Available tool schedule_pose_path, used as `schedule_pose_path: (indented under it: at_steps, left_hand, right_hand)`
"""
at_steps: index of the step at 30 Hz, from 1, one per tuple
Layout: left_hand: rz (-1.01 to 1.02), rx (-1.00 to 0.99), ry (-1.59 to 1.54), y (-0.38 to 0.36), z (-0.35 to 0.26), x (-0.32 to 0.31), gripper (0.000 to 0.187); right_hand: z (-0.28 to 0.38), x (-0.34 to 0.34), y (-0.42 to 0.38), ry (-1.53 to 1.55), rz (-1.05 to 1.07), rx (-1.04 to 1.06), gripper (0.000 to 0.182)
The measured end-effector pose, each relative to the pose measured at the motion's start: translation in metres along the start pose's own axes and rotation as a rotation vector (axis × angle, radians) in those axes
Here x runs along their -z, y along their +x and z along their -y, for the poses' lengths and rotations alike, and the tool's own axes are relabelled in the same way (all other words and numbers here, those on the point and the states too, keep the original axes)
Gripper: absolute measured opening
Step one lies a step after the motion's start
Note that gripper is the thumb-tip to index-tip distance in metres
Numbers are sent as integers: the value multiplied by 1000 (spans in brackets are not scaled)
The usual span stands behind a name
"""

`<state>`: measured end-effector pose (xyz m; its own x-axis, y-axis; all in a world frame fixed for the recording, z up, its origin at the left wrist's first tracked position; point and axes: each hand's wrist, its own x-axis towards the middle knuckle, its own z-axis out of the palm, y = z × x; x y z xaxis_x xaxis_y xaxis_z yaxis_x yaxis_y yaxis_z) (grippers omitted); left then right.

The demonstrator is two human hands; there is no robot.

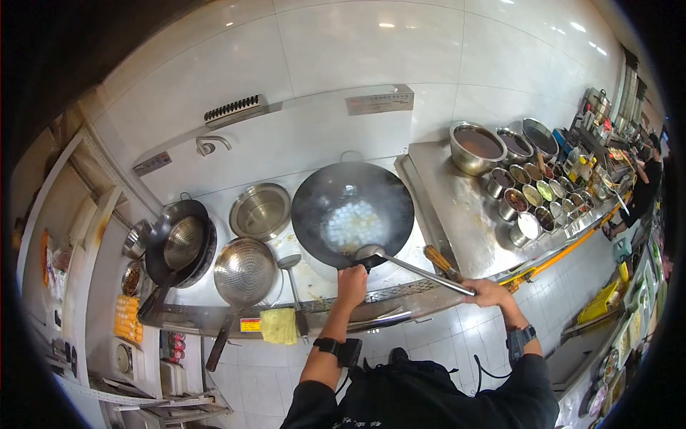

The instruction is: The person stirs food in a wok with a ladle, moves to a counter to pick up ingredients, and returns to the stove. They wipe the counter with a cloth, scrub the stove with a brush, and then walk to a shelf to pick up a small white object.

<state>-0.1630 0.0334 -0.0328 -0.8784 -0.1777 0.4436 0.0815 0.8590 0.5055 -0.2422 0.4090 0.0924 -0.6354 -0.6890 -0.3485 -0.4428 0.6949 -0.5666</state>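
Note:
A large dark wok (312, 207) sits on the stove, with white cubes (352, 223) that look like tofu in its middle under a haze of steam. My left hand (351, 287) is closed around the handle at the wok's near edge. In my right hand (490, 294) is the end of a long-handled metal ladle (426, 274). The ladle's bowl rests at the near inner side of the wok, close to the cubes. Beside the wok, a bamboo brush (439, 259) lies between the ladle and the steel counter.
Left of the wok are a metal pot (260, 211), a perforated strainer (244, 272), a spatula (289, 262), a yellow cloth (279, 326) and another wok (157, 247). Rightward, the steel counter (457, 207) carries large bowls (477, 148) and several seasoning tins (527, 227). A person (647, 182) stands farther right.

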Motion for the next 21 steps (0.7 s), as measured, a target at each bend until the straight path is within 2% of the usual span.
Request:
schedule_pose_path:
  at_steps: [2, 3, 7, 10, 16, 19, 21]
  left_hand:
    - [26, 16, -1, 1, -4, 5, 12]
    - [39, 24, -1, 2, -7, 8, 12]
    - [74, 33, 32, 6, -8, 13, 10]
    - [89, 35, 41, 6, -7, 9, 9]
    - [141, 39, 8, 3, -6, 13, 11]
    - [102, 29, 20, 2, -4, 9, 10]
    - [77, 20, 3, -1, -3, 8, 10]
  right_hand:
    - [8, 8, 10, -102, -107, 68, 28]
    - [22, 15, 15, -171, -63, -9, 31]
    - [48, 5, 55, -380, -148, -108, 32]
    - [45, -21, 94, -461, -235, -82, 32]
    - [33, -110, 130, -131, -471, -17, 31]
    - [29, -138, 132, -8, -514, -39, 29]
    - [22, -155, 132, 48, -513, -53, 34]
